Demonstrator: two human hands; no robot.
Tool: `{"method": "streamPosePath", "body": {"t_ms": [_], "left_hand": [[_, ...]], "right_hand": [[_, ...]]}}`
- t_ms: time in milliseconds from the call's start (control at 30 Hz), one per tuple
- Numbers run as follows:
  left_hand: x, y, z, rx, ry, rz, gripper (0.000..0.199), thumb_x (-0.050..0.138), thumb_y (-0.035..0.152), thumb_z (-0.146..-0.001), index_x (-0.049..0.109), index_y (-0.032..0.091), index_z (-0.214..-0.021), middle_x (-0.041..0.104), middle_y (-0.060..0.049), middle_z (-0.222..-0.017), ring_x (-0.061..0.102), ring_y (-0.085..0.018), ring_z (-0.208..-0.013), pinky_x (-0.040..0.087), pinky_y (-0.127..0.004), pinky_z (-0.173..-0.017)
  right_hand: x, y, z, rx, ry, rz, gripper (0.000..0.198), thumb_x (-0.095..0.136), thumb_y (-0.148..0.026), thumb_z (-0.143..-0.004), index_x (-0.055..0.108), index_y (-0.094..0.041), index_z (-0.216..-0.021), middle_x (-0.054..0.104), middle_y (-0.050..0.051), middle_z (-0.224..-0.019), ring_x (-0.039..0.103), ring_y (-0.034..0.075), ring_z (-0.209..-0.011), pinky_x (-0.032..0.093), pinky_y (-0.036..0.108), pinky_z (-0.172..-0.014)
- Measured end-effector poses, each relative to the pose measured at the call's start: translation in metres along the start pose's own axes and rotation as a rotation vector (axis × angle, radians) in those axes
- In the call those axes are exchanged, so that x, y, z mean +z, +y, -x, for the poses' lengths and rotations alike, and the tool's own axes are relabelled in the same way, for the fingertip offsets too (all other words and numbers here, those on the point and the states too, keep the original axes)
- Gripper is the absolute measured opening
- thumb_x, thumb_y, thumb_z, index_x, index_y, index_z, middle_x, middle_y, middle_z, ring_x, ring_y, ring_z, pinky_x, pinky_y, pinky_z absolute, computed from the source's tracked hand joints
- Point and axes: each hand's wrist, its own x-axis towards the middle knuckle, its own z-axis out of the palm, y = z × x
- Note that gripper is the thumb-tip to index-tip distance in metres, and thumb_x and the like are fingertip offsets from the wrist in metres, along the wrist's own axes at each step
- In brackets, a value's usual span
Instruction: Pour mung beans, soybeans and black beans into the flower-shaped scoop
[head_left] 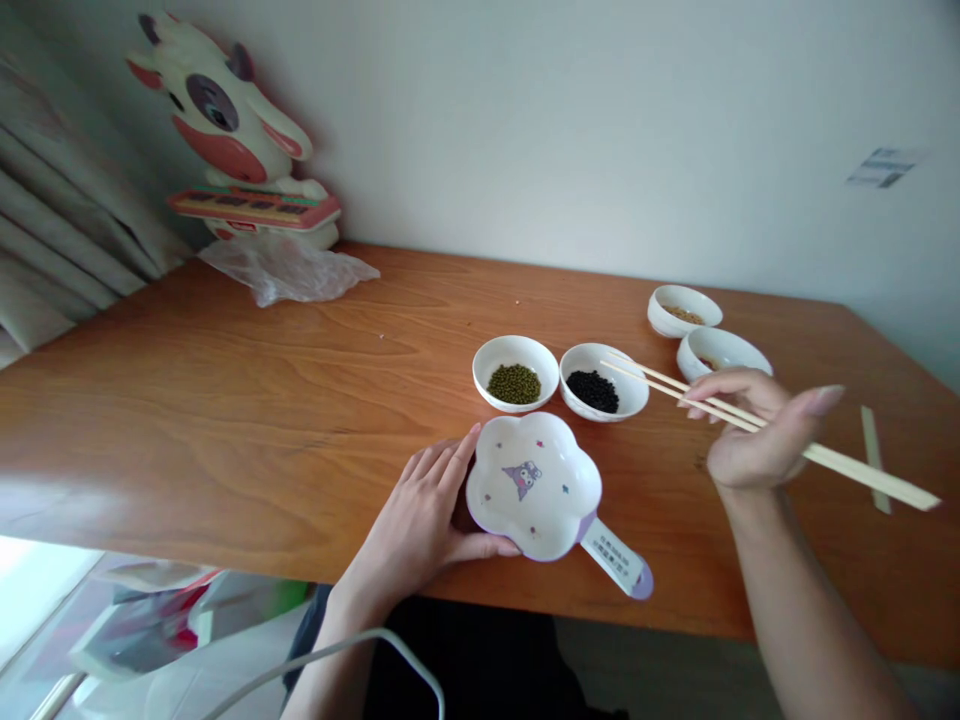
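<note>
My left hand (420, 525) grips the left edge of a flower-shaped white bowl (551, 500) with a lilac rim and a short handle; a cartoon figure and small marks decorate its inside. In my right hand (765, 425) is a pair of wooden chopsticks (847, 463), their tips over the right rim of a white bowl. That bowl (637, 395) holds black beans (592, 391). Touching it on the left, another white bowl (484, 365) contains green mung beans (514, 383). No bean shows between the chopstick tips.
Behind my right hand stand two more white bowls, one (660, 318) with tan grains, the other (742, 360) partly hidden. A flat wooden strip (874, 450) lies at the right. A cow-shaped toy keyboard (255, 205) and a crumpled clear plastic bag (292, 270) are at the back left.
</note>
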Motion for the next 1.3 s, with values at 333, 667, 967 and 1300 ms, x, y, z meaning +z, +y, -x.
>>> {"method": "streamPosePath", "body": {"t_ms": [333, 667, 967, 1300], "left_hand": [[0.001, 0.0, -0.001, 0.028, 0.039, 0.031, 0.117, 0.071, 0.082, -0.074, 0.025, 0.024, -0.165, 0.051, -0.018, -0.155, 0.052, -0.038, -0.137, 0.039, -0.055, -0.116], [0.002, -0.004, -0.002, 0.05, 0.03, 0.008, 0.119, 0.074, 0.077, -0.075, 0.018, 0.026, -0.167, 0.053, -0.019, -0.153, 0.055, -0.038, -0.134, 0.043, -0.055, -0.113], [0.003, -0.002, -0.002, 0.032, 0.052, 0.006, 0.114, 0.075, 0.076, -0.075, 0.026, 0.024, -0.165, 0.055, -0.02, -0.151, 0.058, -0.04, -0.132, 0.045, -0.058, -0.11], [0.004, -0.004, -0.002, 0.052, 0.041, 0.053, 0.115, 0.072, 0.077, -0.076, 0.021, 0.026, -0.166, 0.052, -0.019, -0.154, 0.056, -0.04, -0.134, 0.043, -0.057, -0.112]], "right_hand": [[-0.012, -0.01, 0.119, 0.083, 0.117, 0.077, 0.045, 0.039, -0.038, -0.108, 0.075, -0.017, -0.092, 0.073, 0.009, -0.091, 0.06, 0.016, -0.059, 0.041, 0.03, -0.048], [-0.006, -0.01, 0.134, 0.069, 0.152, 0.2, 0.026, 0.055, -0.031, -0.103, 0.062, -0.021, -0.08, 0.063, 0.002, -0.068, 0.06, 0.018, -0.059, 0.05, 0.033, -0.058], [-0.015, -0.01, 0.134, -0.231, 0.204, 0.333, 0.028, 0.04, -0.025, -0.103, 0.058, -0.025, -0.081, 0.059, 0.014, -0.104, 0.066, 0.033, -0.094, 0.053, 0.054, -0.077], [0.015, -0.058, 0.043, -0.446, -0.479, 0.51, 0.033, 0.048, -0.03, -0.105, 0.059, -0.022, -0.074, 0.064, 0.006, -0.071, 0.06, 0.021, -0.068, 0.046, 0.036, -0.065]]}}
